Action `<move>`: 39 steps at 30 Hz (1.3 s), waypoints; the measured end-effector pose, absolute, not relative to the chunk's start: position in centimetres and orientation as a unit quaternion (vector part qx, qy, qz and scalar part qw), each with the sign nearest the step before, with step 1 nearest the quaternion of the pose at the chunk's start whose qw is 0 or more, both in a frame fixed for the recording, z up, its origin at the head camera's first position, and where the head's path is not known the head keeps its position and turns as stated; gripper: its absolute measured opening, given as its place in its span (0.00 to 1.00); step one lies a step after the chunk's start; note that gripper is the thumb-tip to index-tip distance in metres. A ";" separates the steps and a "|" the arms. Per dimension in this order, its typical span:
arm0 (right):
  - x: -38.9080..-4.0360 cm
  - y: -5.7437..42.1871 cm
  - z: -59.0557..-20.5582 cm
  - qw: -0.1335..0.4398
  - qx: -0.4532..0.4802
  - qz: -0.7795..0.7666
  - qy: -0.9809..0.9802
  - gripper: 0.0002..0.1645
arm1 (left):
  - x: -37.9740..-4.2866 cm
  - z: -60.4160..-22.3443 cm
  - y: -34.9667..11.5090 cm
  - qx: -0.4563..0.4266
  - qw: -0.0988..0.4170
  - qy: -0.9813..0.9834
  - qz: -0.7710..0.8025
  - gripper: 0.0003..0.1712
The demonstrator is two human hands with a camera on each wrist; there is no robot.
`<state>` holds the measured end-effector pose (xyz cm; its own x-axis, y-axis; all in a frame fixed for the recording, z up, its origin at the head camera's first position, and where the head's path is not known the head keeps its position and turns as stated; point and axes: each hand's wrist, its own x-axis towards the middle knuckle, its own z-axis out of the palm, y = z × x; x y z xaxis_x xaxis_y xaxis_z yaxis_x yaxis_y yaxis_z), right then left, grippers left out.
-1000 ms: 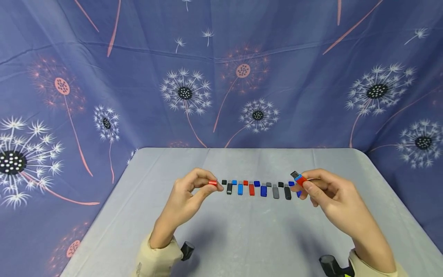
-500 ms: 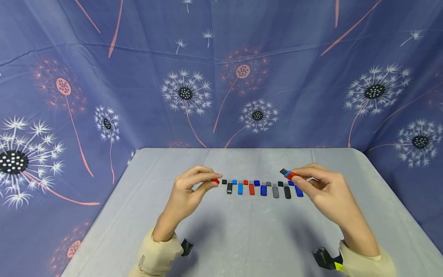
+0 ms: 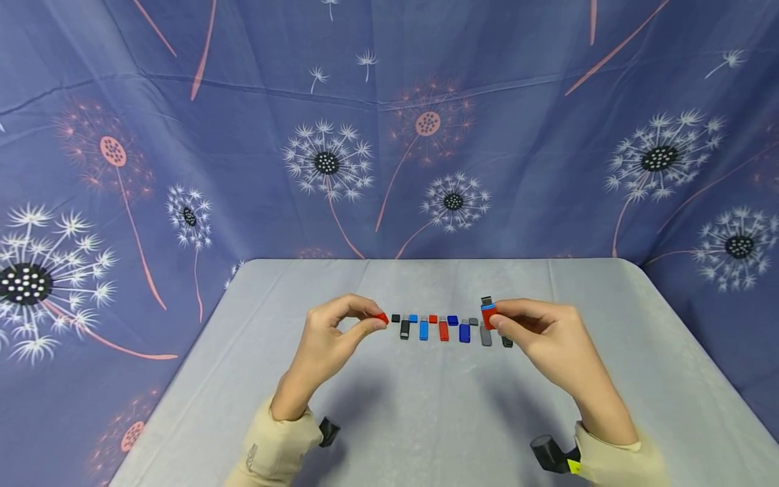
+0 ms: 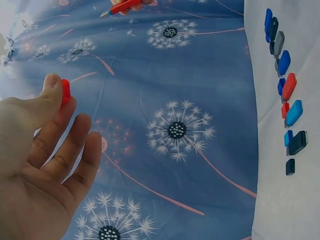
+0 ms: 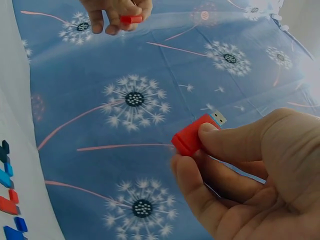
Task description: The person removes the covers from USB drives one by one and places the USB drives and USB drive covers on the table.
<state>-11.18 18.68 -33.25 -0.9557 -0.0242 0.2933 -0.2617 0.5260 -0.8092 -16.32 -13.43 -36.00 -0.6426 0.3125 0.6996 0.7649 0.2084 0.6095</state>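
My left hand (image 3: 328,348) pinches a small red cap (image 4: 66,91) between thumb and index finger, its other fingers spread loosely. Between the thumb and fingers of my right hand (image 3: 548,338) is a red USB flash drive (image 5: 192,136) with a blue band. Its bare metal plug points up in the head view. Both hands are raised over the table, a gap apart. In the head view the held drive overlaps the right part of a row of flash drives, where a grey drive (image 3: 485,337) and a black drive (image 3: 508,342) are partly hidden.
On the grey-covered table (image 3: 426,419) lie several uncapped flash drives in a row, among them a blue one (image 3: 423,330) and a red one (image 3: 444,331). Small caps, such as a black one (image 3: 395,318), lie behind them. A patterned blue cloth (image 3: 389,169) hangs at the back.
My right hand has moved left, nearer the left hand, and turned the flash drive from slanted to upright. The left hand has barely shifted, with the cap tilting slightly in its fingers.
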 end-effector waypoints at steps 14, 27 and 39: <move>-13.0 18.5 -34.6 0.077 0.039 0.481 -0.872 0.19 | -17.8 -37.3 -13.3 -0.323 0.219 -0.772 -0.501 0.08; -14.6 17.9 -35.5 0.064 0.058 0.508 -0.857 0.16 | -18.5 -37.8 -13.5 -0.299 0.204 -0.787 -0.499 0.07; -15.6 17.2 -36.2 0.040 0.057 0.533 -0.843 0.17 | -18.8 -38.5 -13.5 -0.290 0.209 -0.788 -0.501 0.06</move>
